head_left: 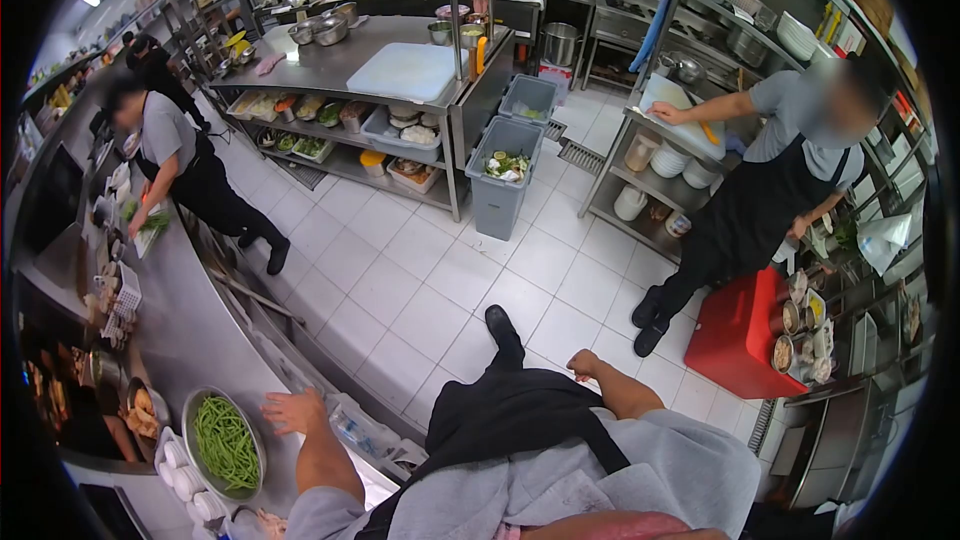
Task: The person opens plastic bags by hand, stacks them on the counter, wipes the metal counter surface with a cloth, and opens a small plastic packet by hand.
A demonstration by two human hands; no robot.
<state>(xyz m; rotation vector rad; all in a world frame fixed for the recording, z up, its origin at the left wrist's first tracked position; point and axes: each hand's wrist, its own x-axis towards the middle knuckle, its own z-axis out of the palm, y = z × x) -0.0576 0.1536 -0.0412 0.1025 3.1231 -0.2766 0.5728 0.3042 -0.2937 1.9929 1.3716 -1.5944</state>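
My left hand (290,412) lies with spread fingers at the edge of the steel counter (190,315), just right of a metal bowl (257,480) full of green beans (226,442). It holds nothing. Over the tiled floor, beside my dark apron (510,410), hangs my right hand (584,365). Its fingers are curled, and whether anything is inside them is too small to tell. Stacked white cups (186,482) stand below and left of the bowl.
A grey bin (495,202) with food scraps stands ahead. One person (790,170) leans on the right-hand shelf unit, beside a red box (738,330). Another person (170,145) handles greens at the left counter. A white cutting board (404,72) lies on the central table.
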